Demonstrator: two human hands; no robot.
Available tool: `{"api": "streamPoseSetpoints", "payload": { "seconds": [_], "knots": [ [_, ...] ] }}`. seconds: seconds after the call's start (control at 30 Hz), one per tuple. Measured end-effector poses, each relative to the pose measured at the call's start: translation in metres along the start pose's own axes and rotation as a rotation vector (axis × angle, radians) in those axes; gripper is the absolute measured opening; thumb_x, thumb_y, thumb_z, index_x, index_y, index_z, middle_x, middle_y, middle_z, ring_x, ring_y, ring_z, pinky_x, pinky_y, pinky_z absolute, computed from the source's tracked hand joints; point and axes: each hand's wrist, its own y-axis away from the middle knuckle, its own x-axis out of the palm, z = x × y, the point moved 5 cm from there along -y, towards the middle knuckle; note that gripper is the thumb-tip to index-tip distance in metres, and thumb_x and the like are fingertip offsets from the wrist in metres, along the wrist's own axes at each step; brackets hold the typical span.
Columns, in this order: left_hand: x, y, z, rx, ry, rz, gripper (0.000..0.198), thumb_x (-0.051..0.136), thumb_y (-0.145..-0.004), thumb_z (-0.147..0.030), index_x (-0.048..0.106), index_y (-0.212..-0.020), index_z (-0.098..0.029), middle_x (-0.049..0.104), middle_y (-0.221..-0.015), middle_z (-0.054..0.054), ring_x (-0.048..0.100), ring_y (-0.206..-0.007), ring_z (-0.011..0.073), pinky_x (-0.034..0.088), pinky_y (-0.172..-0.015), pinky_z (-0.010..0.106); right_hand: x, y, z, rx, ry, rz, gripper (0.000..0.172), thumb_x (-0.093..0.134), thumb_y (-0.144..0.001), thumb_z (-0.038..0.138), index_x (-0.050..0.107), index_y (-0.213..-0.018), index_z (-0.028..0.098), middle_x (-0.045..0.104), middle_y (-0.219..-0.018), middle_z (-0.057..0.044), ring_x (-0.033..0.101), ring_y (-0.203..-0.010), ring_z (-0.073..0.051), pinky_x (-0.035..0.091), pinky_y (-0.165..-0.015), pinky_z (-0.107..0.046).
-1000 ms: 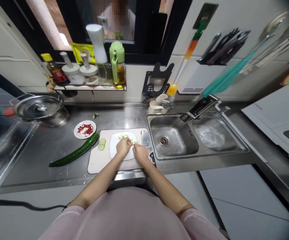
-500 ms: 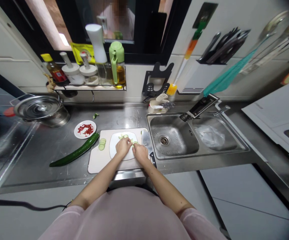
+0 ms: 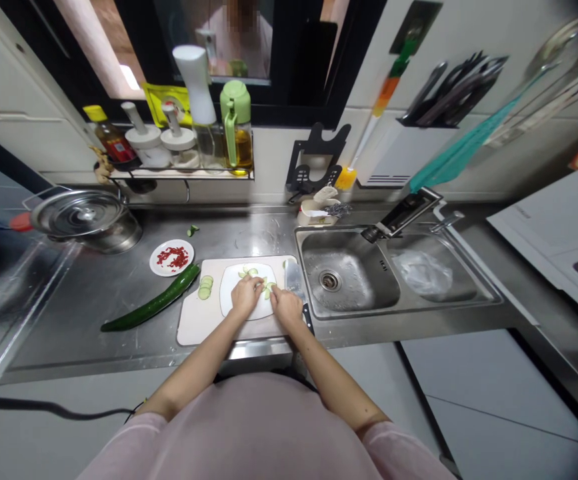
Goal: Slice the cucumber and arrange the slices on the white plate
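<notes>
Over a white plate [image 3: 227,300] on the cutting board [image 3: 196,327], my two hands work close together. My left hand [image 3: 245,297] is closed in a pinch at pale green cucumber slices near the plate's middle. The fingers of my right hand [image 3: 287,309] are pinched on a cucumber slice [image 3: 269,291] at the plate's right side. More cucumber slices [image 3: 252,272] lie towards the plate's far rim. A short overlapping row of slices [image 3: 205,287] rests on the board's left part. At the board's right edge lies a knife [image 3: 295,280], its dark handle pointing towards me.
Left of the board lie a long cucumber [image 3: 153,308] and a small plate [image 3: 155,266] of chopped red pieces. A lidded steel pot [image 3: 113,235] stands farther left. The double sink [image 3: 349,310] is at the right. Bottles stand on a shelf [image 3: 183,175] behind.
My right hand has shifted slightly right, away from my left, and more of the slice at its fingertips shows. My left hand stays nearly in place.
</notes>
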Motion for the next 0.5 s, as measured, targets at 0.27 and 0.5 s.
{"api": "streamPoseSetpoints", "payload": {
  "seconds": [0.27, 0.5],
  "knots": [
    [-0.0011, 0.0013, 0.0021, 0.002, -0.005, -0.018, 0.026, 0.052, -0.090, -0.037, 0.070, -0.109, -0.033, 0.064, -0.102, 0.002, 0.060, -0.093, 0.0183, 0.043, -0.073, 0.025, -0.0001, -0.0025, -0.0011, -0.002, 0.002, 0.025, 0.038, 0.034, -0.099, 0.037, 0.055, -0.130, 0.030, 0.071, -0.098, -0.008, 0.065, -0.090, -0.019, 0.040, -0.074, -0.027],
    [-0.0002, 0.0013, 0.0029, -0.001, -0.003, -0.022, 0.026, 0.052, -0.090, -0.036, 0.069, -0.109, -0.032, 0.064, -0.099, 0.002, 0.060, -0.092, 0.0182, 0.043, -0.074, 0.026, -0.0002, -0.0022, -0.0007, -0.016, -0.007, 0.008, 0.038, 0.037, -0.099, 0.037, 0.053, -0.132, 0.030, 0.072, -0.099, -0.007, 0.065, -0.089, -0.019, 0.039, -0.073, -0.027]
  ]
}}
